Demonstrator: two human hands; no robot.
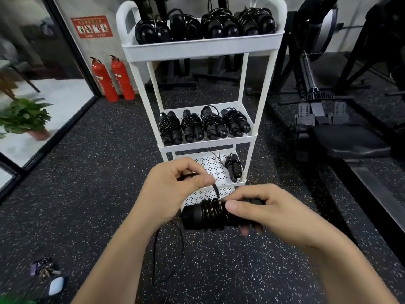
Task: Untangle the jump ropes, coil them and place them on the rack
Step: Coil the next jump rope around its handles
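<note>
My right hand grips the two black handles of a jump rope, held sideways, with black cord wound round them in several turns. My left hand pinches the free cord just above the handles; a loose loop of it hangs down toward the floor. In front stands a white three-tier rack. Its top tier holds several coiled black ropes, the middle tier several more, and the bottom tier one coiled rope at its right side.
Two red fire extinguishers stand left of the rack by the wall. A potted plant sits at far left. Keys and a small white case lie on the speckled floor at lower left. A rowing machine stands at right.
</note>
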